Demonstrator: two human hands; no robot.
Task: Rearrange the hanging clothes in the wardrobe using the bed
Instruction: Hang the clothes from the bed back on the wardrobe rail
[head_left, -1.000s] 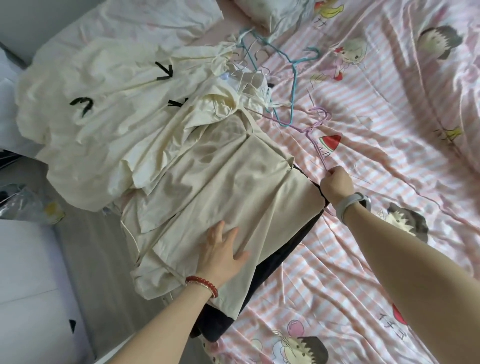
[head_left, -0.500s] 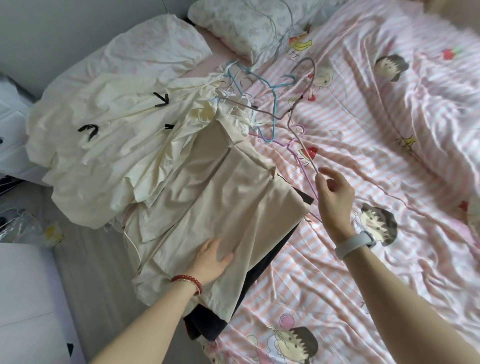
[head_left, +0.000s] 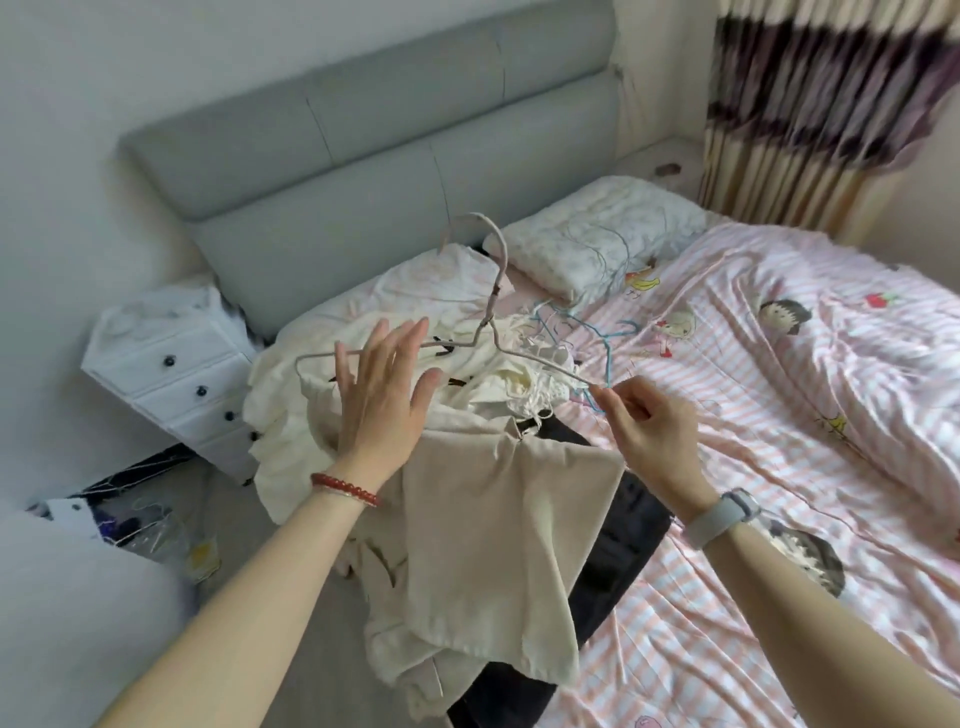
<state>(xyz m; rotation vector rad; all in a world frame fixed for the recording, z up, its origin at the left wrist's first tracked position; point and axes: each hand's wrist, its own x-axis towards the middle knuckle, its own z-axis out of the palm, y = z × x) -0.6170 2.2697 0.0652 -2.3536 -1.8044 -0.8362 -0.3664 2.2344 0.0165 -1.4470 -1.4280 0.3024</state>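
Observation:
A thin pale wire hanger (head_left: 493, 312) is raised above the bed, hook pointing up. My right hand (head_left: 649, 431) pinches its right end. My left hand (head_left: 382, 395) is lifted in front of the hanger's left arm with fingers spread and straight, holding nothing. Below lies a pile of clothes at the bed's left edge: a beige garment (head_left: 498, 540) on top, a dark garment (head_left: 618, 540) under it, cream ones with black bows (head_left: 363, 364) behind. More hangers, blue and pink (head_left: 597, 338), lie tangled on the sheet.
The bed has a pink striped cartoon sheet (head_left: 779, 405), a white pillow (head_left: 597, 244) and a grey headboard (head_left: 363, 156). A white drawer unit (head_left: 171, 364) stands left of the bed. Clutter and a plastic bag (head_left: 150, 530) lie on the floor. A striped curtain (head_left: 810, 93) hangs at the far right.
My right hand lifted the pale hanger off the bed. My left hand left the beige garment and rose toward the hanger. The camera tilted up to show the headboard.

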